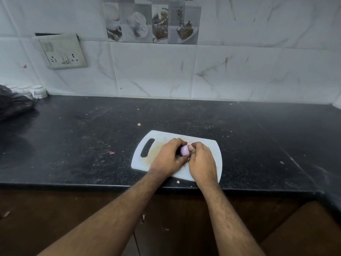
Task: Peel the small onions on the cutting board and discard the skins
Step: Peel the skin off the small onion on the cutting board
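A small purple onion is held between both hands just above a white cutting board with a slot handle at its left end. My left hand curls its fingers round the onion's left side. My right hand pinches the onion's right side, thumb tip on its upper edge. A pale bit, maybe skin or another onion, peeks out behind the hands. Whatever else lies on the board is hidden under my hands.
The board sits near the front edge of a black speckled counter. Skin scraps lie scattered on it. A dark bag and white cups stand at the far left. A socket panel hangs on the tiled wall.
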`<state>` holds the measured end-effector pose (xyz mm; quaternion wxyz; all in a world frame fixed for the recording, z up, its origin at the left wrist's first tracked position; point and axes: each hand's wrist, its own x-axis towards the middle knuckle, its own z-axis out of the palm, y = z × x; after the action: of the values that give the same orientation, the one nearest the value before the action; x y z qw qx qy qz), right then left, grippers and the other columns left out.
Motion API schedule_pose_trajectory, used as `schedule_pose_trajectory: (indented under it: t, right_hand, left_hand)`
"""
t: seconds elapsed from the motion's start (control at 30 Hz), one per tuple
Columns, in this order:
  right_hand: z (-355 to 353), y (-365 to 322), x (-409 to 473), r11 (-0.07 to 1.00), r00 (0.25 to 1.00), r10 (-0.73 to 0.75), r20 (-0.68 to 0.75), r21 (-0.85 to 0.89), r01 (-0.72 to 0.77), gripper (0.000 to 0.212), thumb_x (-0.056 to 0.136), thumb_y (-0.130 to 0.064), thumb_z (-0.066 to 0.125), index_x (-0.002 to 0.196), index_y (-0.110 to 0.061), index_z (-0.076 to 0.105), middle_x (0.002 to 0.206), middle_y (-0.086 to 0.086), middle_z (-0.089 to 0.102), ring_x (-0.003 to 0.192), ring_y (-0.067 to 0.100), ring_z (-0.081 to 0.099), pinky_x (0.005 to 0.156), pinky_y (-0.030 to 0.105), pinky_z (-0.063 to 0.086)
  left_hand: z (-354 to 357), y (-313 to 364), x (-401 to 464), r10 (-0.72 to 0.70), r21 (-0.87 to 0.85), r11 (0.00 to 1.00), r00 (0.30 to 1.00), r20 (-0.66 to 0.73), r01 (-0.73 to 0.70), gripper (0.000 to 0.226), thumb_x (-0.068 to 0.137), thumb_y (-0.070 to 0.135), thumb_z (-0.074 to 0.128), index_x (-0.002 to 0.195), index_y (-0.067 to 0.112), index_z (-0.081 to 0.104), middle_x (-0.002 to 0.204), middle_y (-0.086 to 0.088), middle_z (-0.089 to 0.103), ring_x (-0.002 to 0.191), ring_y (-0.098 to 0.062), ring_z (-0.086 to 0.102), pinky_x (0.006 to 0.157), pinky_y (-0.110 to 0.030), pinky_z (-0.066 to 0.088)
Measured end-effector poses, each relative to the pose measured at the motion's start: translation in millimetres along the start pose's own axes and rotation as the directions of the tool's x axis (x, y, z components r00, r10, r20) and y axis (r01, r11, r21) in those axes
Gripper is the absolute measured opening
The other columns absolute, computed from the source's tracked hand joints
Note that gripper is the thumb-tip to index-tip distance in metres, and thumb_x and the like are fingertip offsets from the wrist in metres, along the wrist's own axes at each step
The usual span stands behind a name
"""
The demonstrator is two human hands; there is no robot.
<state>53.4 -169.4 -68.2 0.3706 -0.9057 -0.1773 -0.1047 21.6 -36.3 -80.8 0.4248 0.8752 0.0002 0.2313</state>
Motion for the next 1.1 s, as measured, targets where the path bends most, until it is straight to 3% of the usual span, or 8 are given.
schedule_pose_trajectory:
  t: [0.2,0.33,0.4,0.47,0.67,0.87,1.0,1.1]
  right_hand:
    - [-4.2,7.3,-1.2,0.960,0.973,0.148,-0.178,0.263,-0.098,0.017,0.105,-0.016,0.050,0.110,-0.017,0.067,0.103,-0.007,0.070,0.098,0.016,0.065,0.080,0.030,0.050]
    - [-4.4,0.1,-5.0,0.946,0.983,0.129,-0.130,0.313,-0.082,0.022,0.100,-0.043,0.060,0.101,-0.023,0.070,0.089,-0.014,0.070,0.084,0.006,0.067,0.071,0.024,0.050]
    - [-0.5,0.1,-3.5,0.961,0.983,0.121,-0.136,0.264,-0.082,0.026,0.094,-0.051,0.065,0.094,-0.025,0.067,0.087,-0.013,0.068,0.081,0.005,0.065,0.071,0.027,0.052]
    - [2.2,2.1,-2.9,0.977,0.980,0.112,-0.163,0.198,-0.078,0.021,0.095,-0.045,0.066,0.092,-0.025,0.064,0.087,-0.012,0.067,0.082,0.008,0.064,0.071,0.031,0.053]
    - [1.4,2.0,-2.4,0.989,0.978,0.141,-0.157,0.058,-0.133,0.020,0.103,-0.038,0.054,0.103,-0.019,0.062,0.096,-0.004,0.069,0.089,0.019,0.064,0.073,0.037,0.051]
    - [2.2,0.0,3.1,0.995,0.998,0.056,0.000,-0.083,-0.056,0.026,0.107,-0.036,0.041,0.106,-0.018,0.060,0.103,-0.001,0.069,0.097,0.024,0.062,0.081,0.043,0.050]
    - [-1.1,4.3,2.7,0.994,0.992,-0.052,0.113,0.098,0.041,0.028,0.108,-0.035,0.041,0.112,-0.017,0.063,0.111,-0.002,0.070,0.102,0.021,0.064,0.085,0.042,0.052]
    - [-4.8,7.0,0.2,0.967,0.999,-0.042,0.026,0.254,0.034,0.019,0.106,-0.029,0.050,0.108,-0.018,0.066,0.103,-0.008,0.071,0.096,0.014,0.065,0.079,0.029,0.050]
  left_hand:
    - [0.1,0.2,1.2,-0.028,-0.014,1.000,0.999,-0.015,0.028,0.037,0.079,0.024,0.087,0.109,0.017,0.067,0.107,0.006,0.071,0.099,-0.007,0.066,0.088,-0.018,0.052]
    - [-0.7,1.4,0.9,-0.013,0.003,1.000,1.000,-0.005,0.013,0.033,0.082,0.022,0.083,0.110,0.017,0.066,0.105,0.005,0.069,0.097,-0.006,0.065,0.085,-0.018,0.051]
    - [-0.6,1.3,0.5,0.008,0.031,1.000,1.000,-0.014,-0.007,0.029,0.085,0.021,0.079,0.110,0.016,0.066,0.105,0.003,0.068,0.097,-0.008,0.064,0.085,-0.019,0.049]
    - [0.1,0.3,1.2,0.039,0.071,0.997,0.999,-0.017,-0.038,0.030,0.085,0.023,0.077,0.112,0.015,0.066,0.105,0.002,0.067,0.096,-0.010,0.063,0.086,-0.021,0.048]
    - [1.2,1.7,0.3,0.075,0.105,0.992,0.997,0.007,-0.075,0.039,0.085,0.035,0.072,0.119,0.017,0.067,0.105,0.003,0.064,0.096,-0.009,0.062,0.084,-0.022,0.050]
    - [-3.5,4.5,-1.8,-0.110,-0.090,0.991,0.991,-0.080,0.102,0.040,0.077,0.025,0.085,0.109,0.018,0.062,0.097,0.005,0.072,0.081,-0.008,0.067,0.071,-0.017,0.053]
    - [-6.7,2.8,-0.6,-0.140,-0.104,0.986,0.986,-0.096,0.129,0.029,0.076,0.024,0.088,0.094,0.017,0.066,0.088,0.005,0.074,0.076,-0.006,0.066,0.069,-0.014,0.051]
    - [-6.9,1.8,1.8,-0.151,-0.103,0.985,0.984,-0.097,0.141,0.029,0.076,0.022,0.088,0.092,0.020,0.064,0.090,0.004,0.072,0.078,-0.008,0.065,0.070,-0.016,0.052]
